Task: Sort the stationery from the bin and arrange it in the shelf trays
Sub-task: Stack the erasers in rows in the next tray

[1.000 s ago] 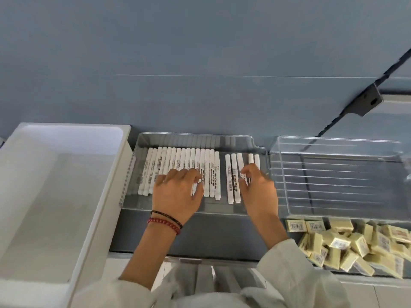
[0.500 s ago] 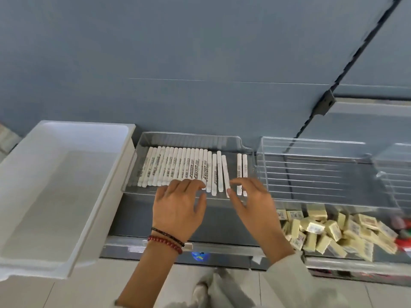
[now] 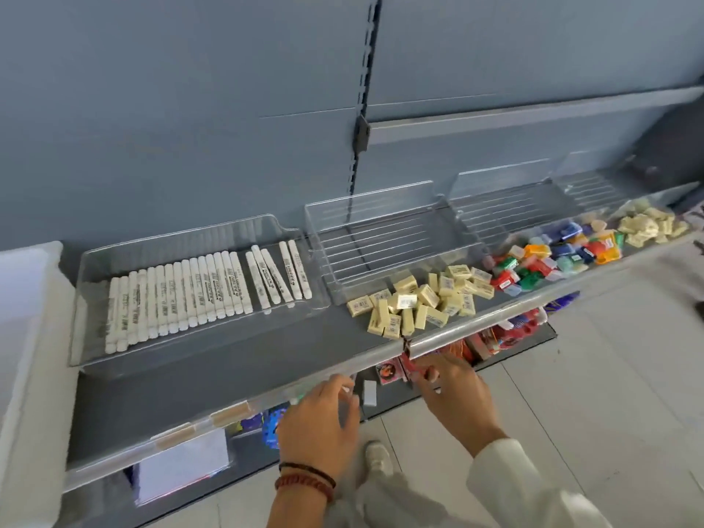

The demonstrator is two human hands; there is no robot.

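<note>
Several white markers (image 3: 198,295) lie in a row inside a clear tray (image 3: 190,356) on the grey shelf (image 3: 236,371). Next to it on the right stands a clear tray (image 3: 381,222) with nothing in it. Cream erasers (image 3: 423,299) lie heaped on the shelf in front of that tray, with colourful small items (image 3: 548,257) and more cream pieces (image 3: 647,224) further right. My left hand (image 3: 320,421) and my right hand (image 3: 453,390) hover below the shelf's front edge, fingers relaxed, holding nothing.
A white bin (image 3: 26,375) stands at the left end of the shelf. Two more clear trays (image 3: 506,192) sit at the back right. A lower shelf (image 3: 381,405) holds coloured packets. Tiled floor (image 3: 571,394) and a shoe (image 3: 379,457) lie below.
Both hands have pulled back from the marker tray to below the shelf's front edge. The view has swung right and wider, revealing the heaps along the shelf.
</note>
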